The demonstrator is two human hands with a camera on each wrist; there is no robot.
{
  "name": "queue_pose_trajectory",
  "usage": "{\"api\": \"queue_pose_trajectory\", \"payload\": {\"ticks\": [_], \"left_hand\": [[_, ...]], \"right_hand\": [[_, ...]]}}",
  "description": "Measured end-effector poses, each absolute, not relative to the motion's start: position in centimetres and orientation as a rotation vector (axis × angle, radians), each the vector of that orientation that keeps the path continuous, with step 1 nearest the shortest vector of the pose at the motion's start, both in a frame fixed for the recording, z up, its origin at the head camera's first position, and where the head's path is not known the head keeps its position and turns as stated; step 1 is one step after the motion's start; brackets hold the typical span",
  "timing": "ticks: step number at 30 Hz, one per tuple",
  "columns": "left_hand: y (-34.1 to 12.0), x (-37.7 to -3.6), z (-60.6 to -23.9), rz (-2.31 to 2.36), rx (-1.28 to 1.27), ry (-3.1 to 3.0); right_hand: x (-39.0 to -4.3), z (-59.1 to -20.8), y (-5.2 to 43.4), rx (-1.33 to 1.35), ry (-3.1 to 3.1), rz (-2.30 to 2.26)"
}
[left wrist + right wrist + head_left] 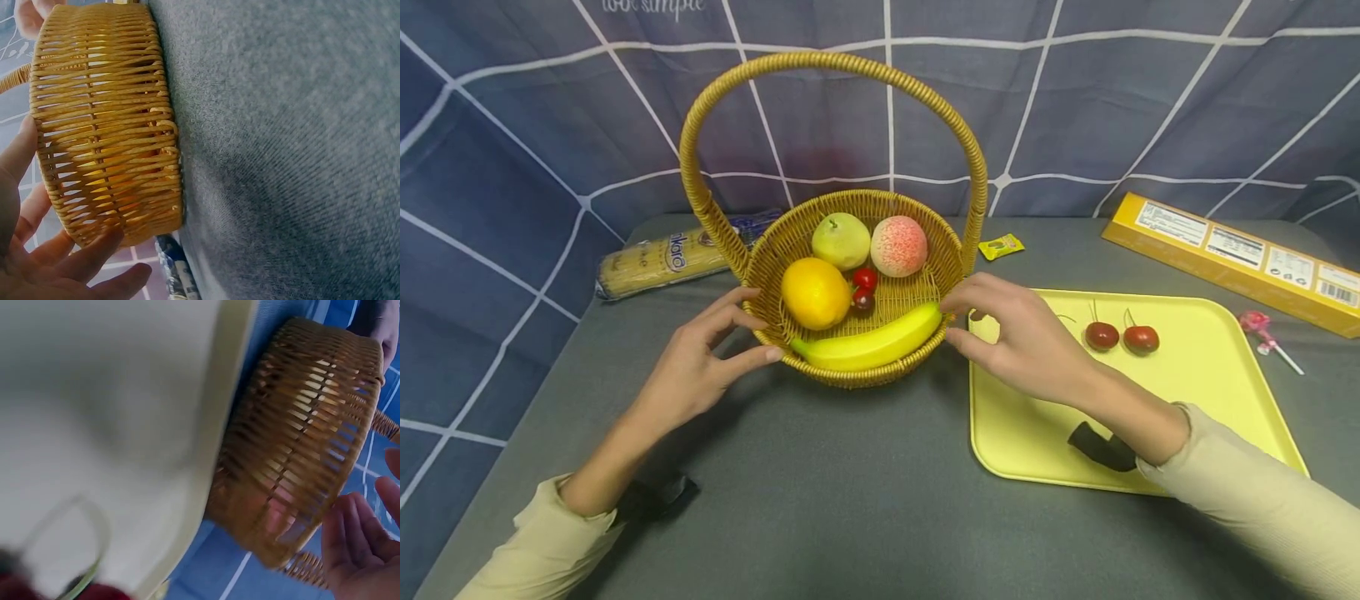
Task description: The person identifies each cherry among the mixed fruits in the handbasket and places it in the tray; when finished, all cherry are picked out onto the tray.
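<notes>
A wicker basket [880, 372] with a tall hoop handle [831, 62] stands on the grey table. In it lie a banana [868, 343], a yellow citrus fruit [814, 292], a green fruit [841, 240], a peach [898, 246] and two cherries [864, 287]. My left hand [752, 327] cups the basket's left side with spread fingers, its thumb at the rim. My right hand [949, 321] reaches the right side, fingertips by the banana's tip. The left wrist view shows the basket wall [106, 125] just beyond the relaxed left hand [37, 262]. The right wrist view shows the wall [300, 425] beside the right hand [362, 544].
A yellow tray [1210, 400] lies right of the basket, under my right wrist, with two cherries [1120, 337] on it. A pasta packet [655, 262] lies back left. A long yellow box [1232, 258], a small yellow sachet [1001, 246] and a pink lollipop [1262, 327] lie back right.
</notes>
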State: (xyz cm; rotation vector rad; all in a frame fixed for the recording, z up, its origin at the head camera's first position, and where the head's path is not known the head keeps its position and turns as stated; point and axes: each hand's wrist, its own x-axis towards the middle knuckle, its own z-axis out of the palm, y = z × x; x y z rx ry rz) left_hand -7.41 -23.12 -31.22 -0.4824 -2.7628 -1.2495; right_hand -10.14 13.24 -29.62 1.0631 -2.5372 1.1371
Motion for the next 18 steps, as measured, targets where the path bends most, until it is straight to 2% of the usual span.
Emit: {"api": "queue_pose_trajectory", "payload": {"ticks": [18], "left_hand": [[-23.3,-7.5,-31.3,-1.228,-0.500,-2.745]], "right_hand": [[-15.8,-29.3,5.1,1.175,-2.868,0.917]]}}
